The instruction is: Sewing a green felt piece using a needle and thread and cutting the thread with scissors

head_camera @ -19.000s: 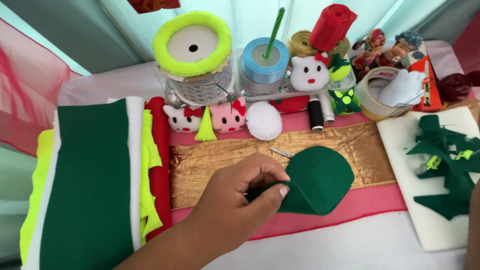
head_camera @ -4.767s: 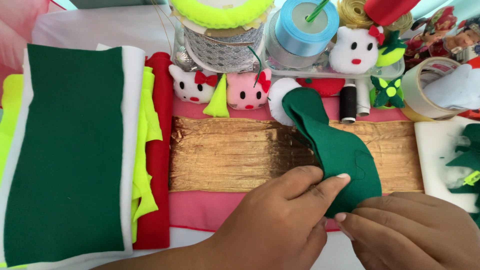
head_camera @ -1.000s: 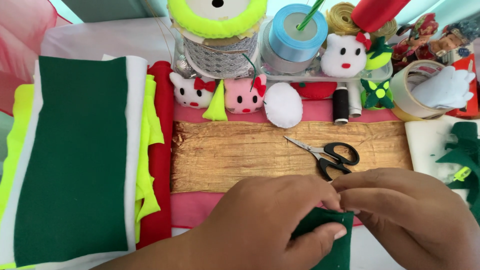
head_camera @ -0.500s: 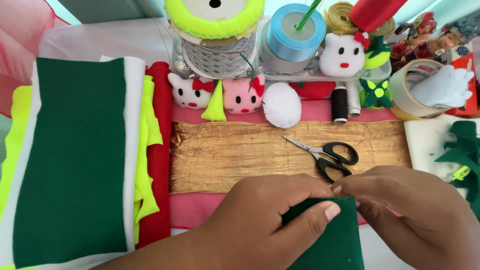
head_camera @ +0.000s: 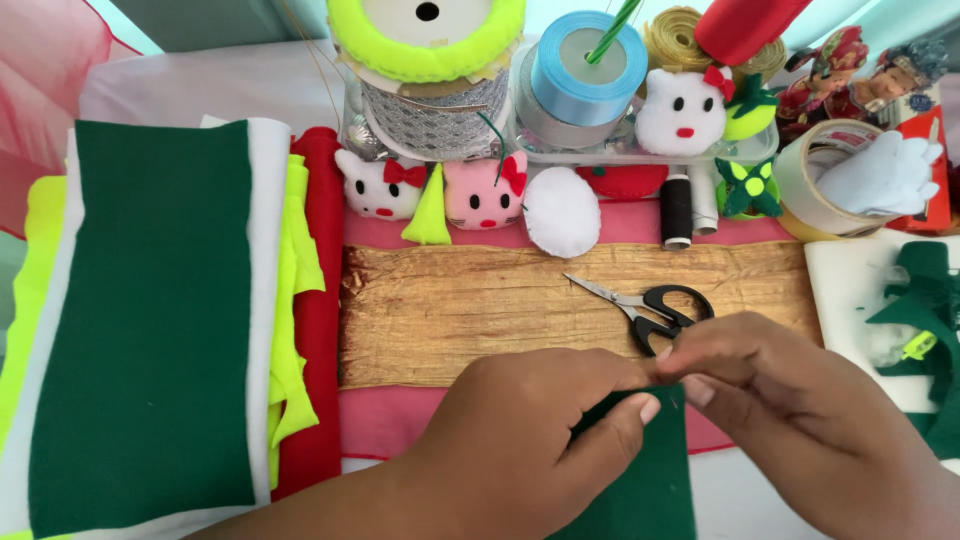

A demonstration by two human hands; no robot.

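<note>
- Where the two hands meet, fingertips of both pinch the upper edge of a dark green felt piece (head_camera: 640, 480); the exact grip point is hidden behind the knuckles, and the felt's lower part is cut off by the bottom edge of the view.
- Left hand (head_camera: 520, 440): fingers curled and pressed together, thumb lying flat across the felt's front; wrist and forearm run off the bottom edge.
- Right hand (head_camera: 790, 410): fingers bunched, tips closed on the felt's top edge beside the left hand; its outer side is cut off at the right.
- Scissors (head_camera: 645, 305): black-handled, blades shut, lying just beyond the right knuckles on the gold crinkled fabric (head_camera: 450, 310); one handle loop is partly hidden by the hand.
- Bare gold fabric lies left of the scissors.
- Stacked felt sheets (head_camera: 160, 320), green uppermost, fill the left side, well apart from the hands.
- Ribbon spools (head_camera: 585, 70), partly cropped at top, and small stuffed cat faces (head_camera: 375, 185) line the far edge.
</note>
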